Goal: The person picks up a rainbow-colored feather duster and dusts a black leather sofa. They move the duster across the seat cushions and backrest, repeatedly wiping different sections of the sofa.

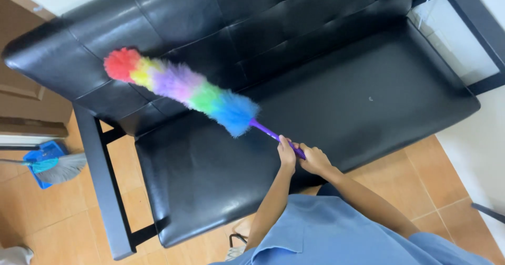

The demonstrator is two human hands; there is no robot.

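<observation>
A fluffy rainbow duster (181,88) with a purple handle reaches up and left over a black leather sofa (368,102). Its red tip lies near the sofa's left backrest, its blue end over the seat's back edge. My left hand (286,154) grips the purple handle just ahead of my right hand (314,160), which holds the handle's end. Both hands hover above the front part of the seat cushion.
A blue dustpan and grey broom head (50,166) lie on the orange tiled floor at left. A wooden door (23,94) stands behind the sofa's left end. A glass panel in a black frame (455,38) is at the upper right.
</observation>
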